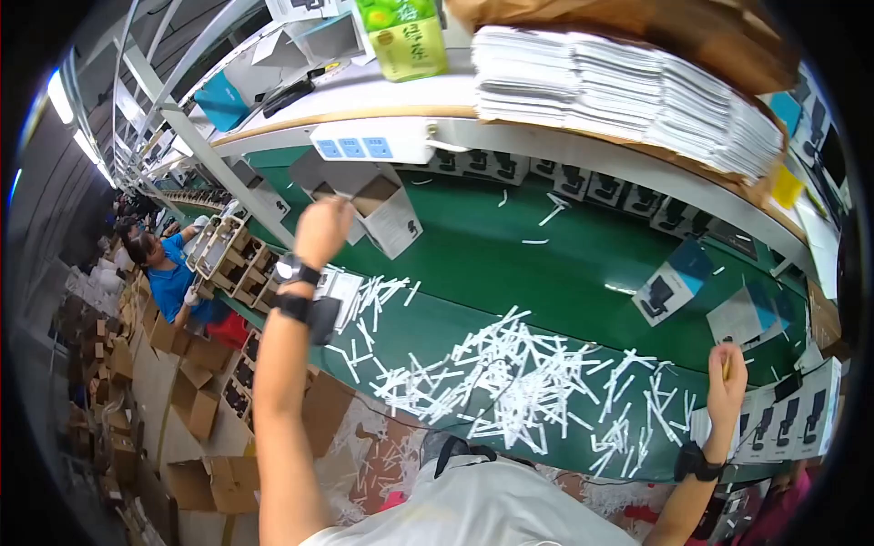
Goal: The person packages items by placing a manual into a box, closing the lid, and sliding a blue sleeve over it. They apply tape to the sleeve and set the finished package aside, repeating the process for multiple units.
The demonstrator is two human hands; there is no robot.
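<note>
My left hand [325, 232] is curled in at the open flaps of a white carton [394, 221] on the green belt. Its fingertips are partly hidden, so what they hold, if anything, does not show. On that wrist are a watch and a dark strap. Far to the right, my right hand [726, 380] is closed around a small yellowish thing, too little to name. It hovers beside an open white and blue carton [742, 318] and above a row of white cartons [810, 409] printed with a black device. White paper strips [519, 378] lie heaped between my arms.
A white and blue carton [672, 284] stands on the green belt [473, 237]. Overhead, a shelf carries stacked white paper [619, 91], a green packet [402, 41] and a power strip [371, 146]. At left, a person in blue [171, 282] works beside wooden racks [238, 259]; brown cartons [214, 482] cover the floor.
</note>
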